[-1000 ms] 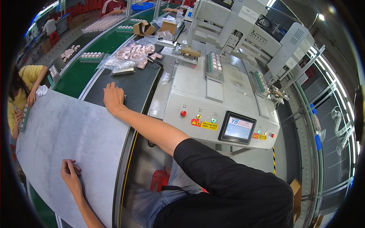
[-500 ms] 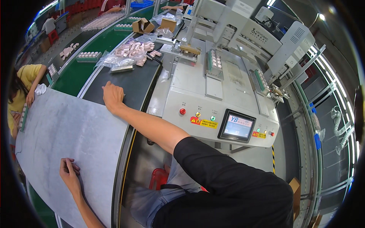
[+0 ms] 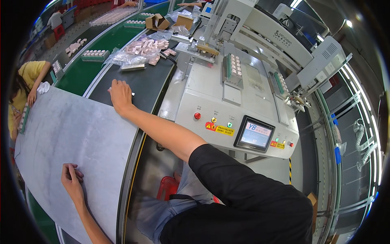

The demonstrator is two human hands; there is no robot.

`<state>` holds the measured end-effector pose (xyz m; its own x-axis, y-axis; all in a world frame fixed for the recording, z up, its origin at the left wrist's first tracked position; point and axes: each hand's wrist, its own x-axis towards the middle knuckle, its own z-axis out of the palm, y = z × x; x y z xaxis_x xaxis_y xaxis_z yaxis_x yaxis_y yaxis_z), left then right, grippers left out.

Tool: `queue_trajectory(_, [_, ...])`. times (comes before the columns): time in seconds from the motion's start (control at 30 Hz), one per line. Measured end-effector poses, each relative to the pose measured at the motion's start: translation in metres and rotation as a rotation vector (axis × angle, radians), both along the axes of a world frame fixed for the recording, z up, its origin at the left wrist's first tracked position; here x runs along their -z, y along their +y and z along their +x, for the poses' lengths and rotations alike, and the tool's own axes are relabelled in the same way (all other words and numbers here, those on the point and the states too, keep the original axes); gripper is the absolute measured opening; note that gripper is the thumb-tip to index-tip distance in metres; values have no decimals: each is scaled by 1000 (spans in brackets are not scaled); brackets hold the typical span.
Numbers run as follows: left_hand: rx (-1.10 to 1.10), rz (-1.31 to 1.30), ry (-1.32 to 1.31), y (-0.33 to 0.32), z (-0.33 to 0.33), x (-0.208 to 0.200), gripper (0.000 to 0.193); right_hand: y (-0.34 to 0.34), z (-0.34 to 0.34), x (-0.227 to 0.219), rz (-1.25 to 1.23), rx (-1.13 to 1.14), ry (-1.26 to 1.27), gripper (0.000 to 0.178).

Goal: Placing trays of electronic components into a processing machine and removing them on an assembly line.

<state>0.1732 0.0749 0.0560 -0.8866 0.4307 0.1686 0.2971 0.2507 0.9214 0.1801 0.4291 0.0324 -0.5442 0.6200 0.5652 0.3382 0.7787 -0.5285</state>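
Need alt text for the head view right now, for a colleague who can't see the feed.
A person presses both hands flat on a large grey sheet laid over a dark conveyor belt: the right hand at its far edge, the left hand near its close edge. A grey control machine with a small screen stands to the right; bagged pink parts lie farther along.

Blue-lit touchscreen [image 3: 255,134] on machine front; yellow warning label [image 3: 221,129] beside it.

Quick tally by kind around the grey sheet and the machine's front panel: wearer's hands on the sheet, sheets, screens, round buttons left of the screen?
Hands on the sheet: 2, left hand and right hand
Grey sheet: 1
Screen: 1
Round buttons: 3, red, yellow, green
Total: 7
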Motion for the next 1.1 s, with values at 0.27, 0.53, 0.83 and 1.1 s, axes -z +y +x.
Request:
queue_trajectory(0.27, [-1, -2, -15, 3, 1, -1, 26, 6, 2, 0, 31, 5, 53, 21])
queue_trajectory(0.53, [-6, 11, -4, 3, 2, -4, 26, 5, 0, -2, 62, 20, 8, 19])
queue_trajectory(0.83, [-5, 8, -17, 4, 4, -3, 26, 2, 9, -5, 54, 54, 41, 23])
queue_trajectory(1.1, [-56, -31, 4, -5, 9, -11, 27, -1, -1, 8, 77, 84, -140, 12])
